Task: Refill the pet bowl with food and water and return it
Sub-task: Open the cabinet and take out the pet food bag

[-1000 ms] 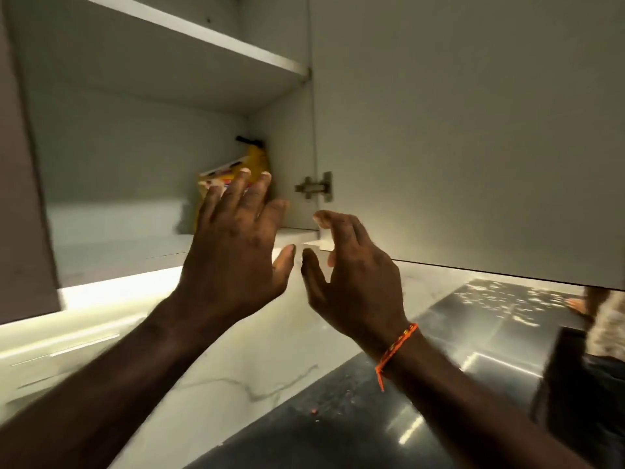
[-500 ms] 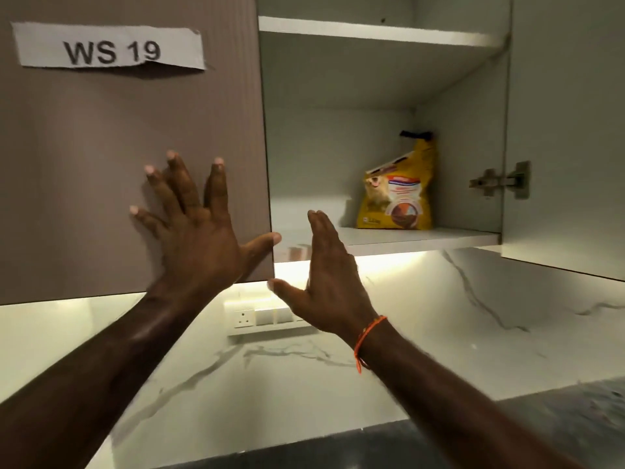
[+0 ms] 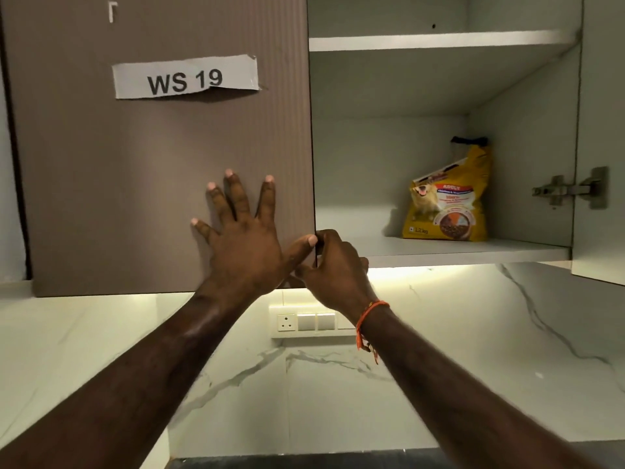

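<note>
A yellow pet food bag (image 3: 446, 201) stands upright on the lower shelf (image 3: 439, 250) of the open wall cabinet, at its right side. My left hand (image 3: 243, 238) lies flat with spread fingers on the closed brown cabinet door (image 3: 152, 181) labelled "WS 19". My right hand (image 3: 334, 265) curls its fingers round the lower right edge of that same door, its thumb side facing me. No pet bowl shows in the view.
The right cabinet door (image 3: 598, 130) hangs open with a metal hinge (image 3: 571, 189) showing. An upper shelf (image 3: 439, 40) sits above. A socket and switch plate (image 3: 307, 321) is on the marble backsplash below. A dark countertop edge (image 3: 304, 463) shows at the bottom.
My view has shifted left onto the brown door. My left hand has moved right along the door, and my right hand has risen from open air and closed on the door's edge.
</note>
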The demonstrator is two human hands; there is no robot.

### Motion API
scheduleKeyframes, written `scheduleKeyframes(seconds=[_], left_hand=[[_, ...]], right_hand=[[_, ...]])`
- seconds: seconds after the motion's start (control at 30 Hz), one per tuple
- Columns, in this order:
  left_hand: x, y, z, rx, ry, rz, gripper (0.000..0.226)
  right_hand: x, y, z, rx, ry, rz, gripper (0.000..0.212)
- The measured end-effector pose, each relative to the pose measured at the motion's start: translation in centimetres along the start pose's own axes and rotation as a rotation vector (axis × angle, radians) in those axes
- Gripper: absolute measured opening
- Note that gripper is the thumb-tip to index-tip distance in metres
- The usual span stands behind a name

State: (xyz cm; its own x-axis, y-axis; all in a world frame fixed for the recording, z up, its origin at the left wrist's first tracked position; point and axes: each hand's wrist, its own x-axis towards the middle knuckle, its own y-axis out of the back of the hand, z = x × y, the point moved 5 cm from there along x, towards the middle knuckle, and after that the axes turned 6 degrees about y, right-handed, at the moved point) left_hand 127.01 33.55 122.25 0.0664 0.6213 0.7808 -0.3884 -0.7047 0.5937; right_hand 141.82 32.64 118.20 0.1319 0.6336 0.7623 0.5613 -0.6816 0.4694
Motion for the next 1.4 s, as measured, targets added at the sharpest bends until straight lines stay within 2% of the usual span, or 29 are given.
scheduleKeyframes(seconds=[0.17,0.3,0.47,0.57,0.67,0.77,0.87,0.97,1.1,1.27,1.4], left_hand=[[-1.8,2.7,1.0,-0.043,-0.011,0.03,0.125],[-3.7,6.9,0.3,-0.217,0.018,0.063,0.134],[-6.8,13.3,-0.1,-0.351,-0.049,0.14,0.11],[-8.8,16.7,-0.4,-0.314,-0.062,0.2,0.106],[-10.5,19.8,-1.9,-0.241,-0.059,0.323,0.095],[-11.7,22.7,-3.8,-0.25,-0.043,0.369,0.086],[-13.1,25.6,-5.6,-0.21,-0.045,0.371,0.079],[-14.4,28.3,-7.6,-0.221,-0.071,0.346,0.076],[-15.5,31.0,-10.8,-0.154,-0.061,0.319,0.088],[-16.7,34.1,-16.3,-0.09,0.06,0.348,0.091],[-17.5,35.9,-20.5,0.034,0.142,0.445,0.085]], right_hand=[[-2.0,1.8,-2.6,0.097,0.087,-0.007,0.031],[-4.0,3.8,-5.9,0.268,0.228,0.028,0.027],[-6.2,4.8,-10.7,0.607,0.459,-0.048,0.024],[-7.6,4.8,-13.6,0.819,0.589,-0.082,0.032],[-8.9,3.8,-16.7,0.994,0.658,-0.174,0.026],[-10.3,2.0,-20.0,1.096,0.733,-0.273,0.052],[-11.1,0.2,-23.1,1.125,0.746,-0.278,0.074],[-11.5,-1.5,-26.3,1.165,0.763,-0.216,0.07],[-11.6,-4.4,-30.8,1.084,0.719,-0.171,0.062],[-12.8,-8.2,-35.6,0.882,0.77,-0.199,0.068],[-13.6,-10.9,-38.8,0.806,0.768,-0.268,0.075]])
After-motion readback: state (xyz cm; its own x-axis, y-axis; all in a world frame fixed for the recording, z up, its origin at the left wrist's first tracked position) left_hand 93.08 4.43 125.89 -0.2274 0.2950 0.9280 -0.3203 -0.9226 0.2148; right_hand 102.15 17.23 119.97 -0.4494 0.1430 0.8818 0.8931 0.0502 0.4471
